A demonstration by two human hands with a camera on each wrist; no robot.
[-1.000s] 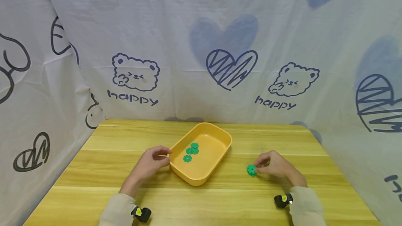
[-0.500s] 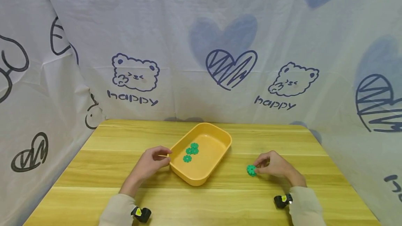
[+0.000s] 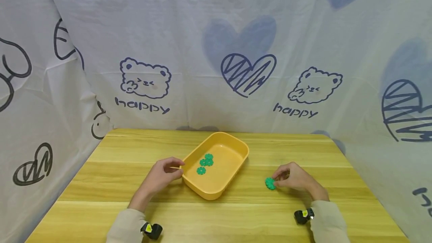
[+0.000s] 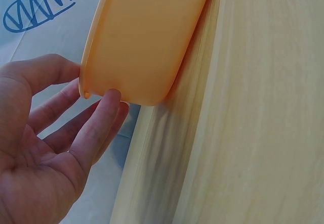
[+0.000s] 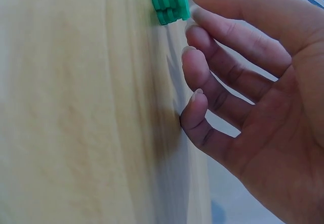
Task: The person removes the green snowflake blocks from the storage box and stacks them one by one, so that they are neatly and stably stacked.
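My left hand [image 3: 165,173] holds the near left rim of a yellow plastic tray [image 3: 233,173], thumb and fingers at its edge. The left wrist view shows those fingertips against the tray's outer wall [image 4: 144,42]. Several green notched discs [image 3: 201,170] lie flat in the left part of the tray. To the tray's right, my right hand [image 3: 293,177] pinches the edge of a small stack of green notched discs [image 3: 269,183] on the table. Seen from the right wrist, thumb and index fingertips meet the upper part of this stack [image 5: 169,1]; the other fingers curve loosely.
The wooden table [image 3: 243,220] reaches back to a white curtain [image 3: 195,48] printed with hearts and bears. More curtain hangs along both sides. A small black wrist camera [image 3: 152,230] is on the left wrist, another camera [image 3: 303,216] on the right.
Both hands and the tray stay where they were. The dark centre hole of the top disc in the right-hand stack showed earlier and is now hard to see.
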